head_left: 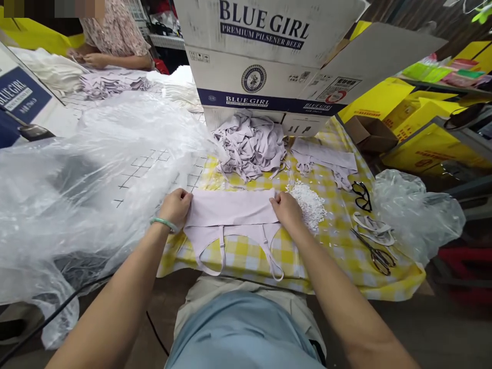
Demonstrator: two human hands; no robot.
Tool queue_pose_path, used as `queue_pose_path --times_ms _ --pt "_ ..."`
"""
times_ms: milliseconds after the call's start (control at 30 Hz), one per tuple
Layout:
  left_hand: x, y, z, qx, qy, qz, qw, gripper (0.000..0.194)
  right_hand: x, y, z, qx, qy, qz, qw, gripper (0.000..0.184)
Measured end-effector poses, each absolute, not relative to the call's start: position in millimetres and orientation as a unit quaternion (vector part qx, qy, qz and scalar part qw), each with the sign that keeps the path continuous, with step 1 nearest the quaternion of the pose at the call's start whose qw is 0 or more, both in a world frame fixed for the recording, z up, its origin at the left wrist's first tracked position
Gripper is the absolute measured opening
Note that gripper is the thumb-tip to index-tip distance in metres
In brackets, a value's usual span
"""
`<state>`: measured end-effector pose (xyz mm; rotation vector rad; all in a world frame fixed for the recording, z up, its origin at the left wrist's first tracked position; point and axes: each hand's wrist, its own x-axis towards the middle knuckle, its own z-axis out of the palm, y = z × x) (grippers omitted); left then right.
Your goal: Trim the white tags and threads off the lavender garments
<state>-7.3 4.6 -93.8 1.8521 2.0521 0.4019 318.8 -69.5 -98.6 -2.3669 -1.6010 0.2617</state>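
A pale lilac strappy bra top (234,209) lies spread flat on the yellow checked tablecloth (246,251), its two straps toward me. My left hand (175,209), with a green bangle on the wrist, pinches its left end. At the opposite end, my right hand (287,209) is closed on the fabric's upper corner. Just beyond my right hand sits a heap of small white pieces (309,202), too small to name. Behind the held garment is a crumpled pile of similar lilac garments (251,143). Another lilac top (326,159) lies flat at the back right.
A large beer carton (265,66) stands behind the pile. Clear plastic sheeting (88,179) covers the left side. Scissors (374,253), eyeglasses (362,197) and a plastic bag (415,210) lie at the right. Across the table, a person (115,33) handles fabric.
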Motion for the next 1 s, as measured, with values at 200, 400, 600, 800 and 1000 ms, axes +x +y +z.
queue_pose_path --times_ms 200,400,600,800,1000 --pt "3.4 -7.5 -92.2 0.689 0.701 0.146 0.112 0.030 310.0 -74.0 -99.2 -0.786 -0.597 0.024 0.157 0.035" --pt "37.3 -39.3 -107.7 0.828 0.543 0.100 0.099 0.056 279.3 -68.1 -111.9 -0.657 -0.747 0.047 0.093 0.062" --pt "8.4 -28.3 -122.7 0.816 0.550 0.096 0.151 0.071 298.3 -58.4 -126.3 -0.661 -0.732 0.140 0.087 0.070" --pt "-17.6 -17.3 -111.7 0.665 0.687 0.264 0.124 0.041 342.8 -60.1 -114.1 -0.737 -0.626 0.054 0.250 0.037" --pt "-4.3 -0.2 -105.3 0.665 0.695 0.242 0.128 0.038 348.6 -54.8 -106.5 -0.783 -0.583 0.034 0.213 0.018"
